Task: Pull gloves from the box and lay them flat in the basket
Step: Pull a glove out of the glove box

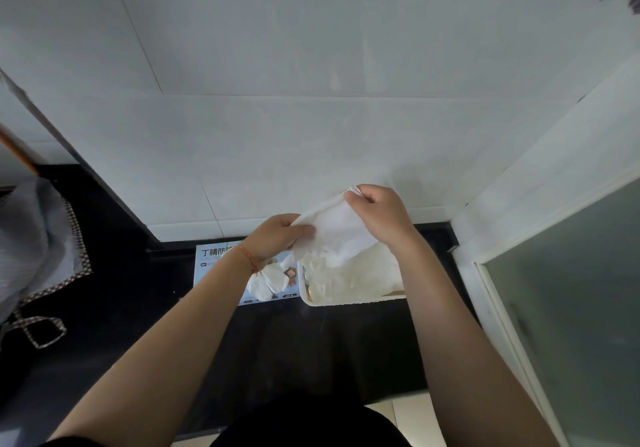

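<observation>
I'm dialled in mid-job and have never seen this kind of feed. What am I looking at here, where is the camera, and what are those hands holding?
There is no machine here: a person works with bare hands, and the single picture comes from a wide-angle camera on their head, looking down along both arms. On the dark counter against a tiled wall lie a blue glove box, with white gloves poking out of it, and to its right a white basket already holding pale gloves. Above the basket, the left hand and the right hand each pinch one end of a white glove, stretched between them. A grey cloth lies at the far left.
</observation>
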The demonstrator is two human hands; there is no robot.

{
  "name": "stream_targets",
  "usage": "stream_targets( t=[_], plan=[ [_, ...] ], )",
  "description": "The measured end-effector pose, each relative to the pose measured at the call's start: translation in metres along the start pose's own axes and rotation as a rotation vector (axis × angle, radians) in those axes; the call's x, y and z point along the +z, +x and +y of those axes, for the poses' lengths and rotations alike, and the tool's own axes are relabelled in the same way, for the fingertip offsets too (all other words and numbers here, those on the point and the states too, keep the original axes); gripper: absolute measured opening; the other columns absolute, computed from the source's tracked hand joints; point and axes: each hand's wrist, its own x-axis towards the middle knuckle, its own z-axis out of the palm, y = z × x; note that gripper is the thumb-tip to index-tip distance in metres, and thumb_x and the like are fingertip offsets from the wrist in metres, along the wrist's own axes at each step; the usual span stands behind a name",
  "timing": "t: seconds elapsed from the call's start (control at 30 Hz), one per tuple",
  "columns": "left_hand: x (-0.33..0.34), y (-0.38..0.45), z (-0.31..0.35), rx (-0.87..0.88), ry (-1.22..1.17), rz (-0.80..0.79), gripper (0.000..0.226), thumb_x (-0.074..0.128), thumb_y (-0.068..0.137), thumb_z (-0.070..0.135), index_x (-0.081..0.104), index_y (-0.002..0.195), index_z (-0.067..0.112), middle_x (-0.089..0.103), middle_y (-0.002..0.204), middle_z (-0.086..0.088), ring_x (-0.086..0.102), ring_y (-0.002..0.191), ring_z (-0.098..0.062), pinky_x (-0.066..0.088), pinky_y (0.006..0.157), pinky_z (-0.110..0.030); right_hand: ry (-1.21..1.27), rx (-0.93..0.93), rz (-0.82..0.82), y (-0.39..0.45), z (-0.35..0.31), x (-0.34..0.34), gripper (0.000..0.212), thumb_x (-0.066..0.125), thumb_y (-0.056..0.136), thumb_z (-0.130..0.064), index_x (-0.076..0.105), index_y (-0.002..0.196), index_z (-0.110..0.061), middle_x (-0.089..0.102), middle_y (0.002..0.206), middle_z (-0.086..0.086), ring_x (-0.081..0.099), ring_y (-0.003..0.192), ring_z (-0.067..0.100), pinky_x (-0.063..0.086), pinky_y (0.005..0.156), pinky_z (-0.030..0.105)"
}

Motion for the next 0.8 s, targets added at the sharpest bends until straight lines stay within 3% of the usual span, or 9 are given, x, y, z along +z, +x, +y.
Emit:
stream_targets(
  t=[0.13, 0.23, 0.33, 0.4, 0.47, 0.53, 0.6, 0.7, 0.8],
  plan=[
    [0.003, 0.001, 0.0, -0.033, -0.17, 0.002, 0.02, 0.053, 0.098, 0.011, 0.055, 0.078, 0.011, 0.045, 0.059, 0.004, 0.044, 0.051, -0.01, 0.037, 0.043, -0.013, 0.188, 0.284, -0.029, 0.002, 0.02, -0.001, 0.035, 0.059, 0.087, -0.031, 0.039, 0.061, -0.019, 0.034, 0.063, 0.0, 0.036, 0.061, 0.018, 0.024, 0.056, 0.028],
    [0.008, 0.015, -0.004, -0.068, -0.102, 0.001, 0.009, 0.054, 0.099, 0.014, 0.061, 0.095, 0.01, 0.058, 0.063, 0.006, 0.05, 0.043, -0.004, 0.037, 0.04, -0.013, 0.317, 0.499, -0.075, 0.0, 0.049, 0.001, 0.03, 0.065, 0.073, -0.034, 0.07, 0.087, -0.008, 0.068, 0.077, 0.001, 0.066, 0.076, 0.029, 0.04, 0.068, 0.034],
    [0.019, 0.042, -0.02, -0.163, 0.023, 0.012, 0.019, 0.061, 0.093, 0.018, 0.059, 0.112, 0.012, 0.065, 0.095, -0.01, 0.061, 0.069, -0.016, 0.051, 0.056, -0.022, 0.275, 0.569, -0.125, -0.007, 0.076, 0.0, 0.023, 0.062, 0.073, -0.022, 0.067, 0.095, -0.027, 0.063, 0.083, -0.006, 0.057, 0.077, 0.02, 0.039, 0.069, 0.034],
    [0.031, 0.06, -0.03, -0.194, 0.145, 0.028, 0.015, 0.061, 0.093, 0.015, 0.058, 0.108, 0.012, 0.063, 0.096, -0.009, 0.058, 0.073, -0.014, 0.047, 0.055, -0.015, 0.241, 0.592, -0.136, -0.011, 0.093, -0.001, 0.042, 0.058, 0.083, -0.01, 0.053, 0.116, -0.036, 0.054, 0.092, -0.011, 0.055, 0.08, 0.013, 0.044, 0.068, 0.029],
    [0.044, 0.079, -0.035, -0.17, 0.235, 0.053, 0.006, 0.061, 0.094, 0.017, 0.059, 0.097, 0.012, 0.063, 0.09, -0.005, 0.058, 0.075, -0.015, 0.052, 0.066, -0.022, 0.216, 0.582, -0.096, -0.013, 0.113, -0.002, 0.053, 0.054, 0.087, -0.002, 0.045, 0.126, -0.036, 0.054, 0.094, -0.005, 0.057, 0.081, 0.014, 0.05, 0.071, 0.032],
    [0.052, 0.09, -0.035, -0.145, 0.312, 0.087, 0.009, 0.062, 0.093, 0.02, 0.06, 0.085, 0.016, 0.063, 0.081, 0.0, 0.059, 0.079, -0.019, 0.052, 0.08, -0.034, 0.227, 0.544, -0.054, -0.013, 0.125, 0.0, 0.055, 0.053, 0.086, 0.001, 0.048, 0.124, -0.039, 0.058, 0.1, 0.007, 0.057, 0.079, 0.019, 0.054, 0.07, 0.035],
    [0.061, 0.102, -0.033, -0.131, 0.397, 0.113, 0.01, 0.061, 0.091, 0.021, 0.06, 0.081, 0.021, 0.064, 0.078, 0.005, 0.062, 0.082, -0.021, 0.051, 0.082, -0.035, 0.206, 0.512, -0.009, -0.01, 0.137, -0.003, 0.051, 0.051, 0.086, 0.004, 0.054, 0.108, -0.041, 0.058, 0.104, 0.007, 0.058, 0.077, 0.02, 0.054, 0.064, 0.033],
    [0.076, 0.113, -0.031, -0.127, 0.514, 0.149, 0.003, 0.06, 0.088, 0.028, 0.062, 0.09, 0.03, 0.068, 0.078, 0.012, 0.065, 0.078, -0.015, 0.052, 0.08, -0.033, 0.157, 0.486, 0.028, -0.004, 0.156, -0.013, 0.046, 0.044, 0.087, 0.008, 0.06, 0.095, -0.034, 0.056, 0.113, -0.002, 0.06, 0.091, 0.02, 0.052, 0.065, 0.032],
    [0.09, 0.117, -0.032, -0.122, 0.638, 0.221, 0.015, 0.057, 0.087, 0.035, 0.06, 0.101, 0.038, 0.063, 0.089, 0.014, 0.061, 0.077, -0.012, 0.046, 0.08, -0.03, 0.104, 0.453, 0.015, 0.001, 0.171, -0.022, 0.042, 0.04, 0.09, 0.009, 0.067, 0.098, -0.021, 0.057, 0.125, -0.001, 0.059, 0.105, 0.02, 0.046, 0.069, 0.022]
  ],
)
